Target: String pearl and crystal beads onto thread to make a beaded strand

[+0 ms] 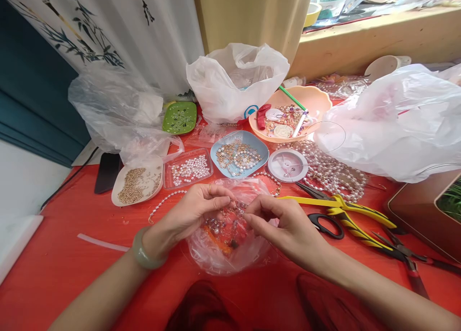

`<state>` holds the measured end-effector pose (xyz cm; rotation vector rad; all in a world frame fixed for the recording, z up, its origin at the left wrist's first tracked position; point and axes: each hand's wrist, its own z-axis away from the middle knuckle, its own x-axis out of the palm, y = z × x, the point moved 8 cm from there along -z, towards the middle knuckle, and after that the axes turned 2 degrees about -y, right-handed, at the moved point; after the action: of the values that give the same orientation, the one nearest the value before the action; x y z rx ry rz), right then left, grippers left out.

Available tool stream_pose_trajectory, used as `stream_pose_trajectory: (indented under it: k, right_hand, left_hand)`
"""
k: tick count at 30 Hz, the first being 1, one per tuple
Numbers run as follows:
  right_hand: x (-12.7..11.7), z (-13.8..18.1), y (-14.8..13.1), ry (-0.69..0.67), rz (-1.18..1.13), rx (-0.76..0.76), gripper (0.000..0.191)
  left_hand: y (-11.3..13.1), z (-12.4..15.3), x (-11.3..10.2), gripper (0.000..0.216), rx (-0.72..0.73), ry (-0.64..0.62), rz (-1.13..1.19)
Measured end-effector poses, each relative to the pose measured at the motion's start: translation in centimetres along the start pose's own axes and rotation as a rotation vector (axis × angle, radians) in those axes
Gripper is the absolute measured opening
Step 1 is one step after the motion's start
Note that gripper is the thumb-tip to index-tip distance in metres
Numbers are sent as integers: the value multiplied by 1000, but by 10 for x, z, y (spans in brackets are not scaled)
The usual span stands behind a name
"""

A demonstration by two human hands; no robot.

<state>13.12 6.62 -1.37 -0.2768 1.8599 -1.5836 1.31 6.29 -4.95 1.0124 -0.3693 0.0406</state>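
Beneath the blue dish spreads a red table. Just behind that dish stands a white plastic bag, its mouth gaping. Nearer the wearer than the dish, and apart from it, a clear plastic bag lies open; its film looks thin, limp and rather slippery, likely to crumple rather than hold shape, so it would best be steadied by its rim. Both bare hands work on that near side of the dish: the left hand toward its left, thumb and forefinger brought together, the right hand toward its right, fingers curled and thumb pressed to forefinger. Whether either pinches a bead or thread is too small to tell. Smallest are the dark and purplish beads, inside the open bag in front of the dish. They should be nearly weightless, hard and smooth, quick to roll or skid; a fingertip grip across the widest part seems surest, lightly, as glassy ones might chip.
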Motion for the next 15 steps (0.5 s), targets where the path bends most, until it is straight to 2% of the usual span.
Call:
stream_pose_trajectory:
  k: [15]
  right_hand:
    - [-2, 2, -1, 21, -5, -10, 15]
  left_hand:
    - [1, 0, 0, 11, 4, -16, 10]
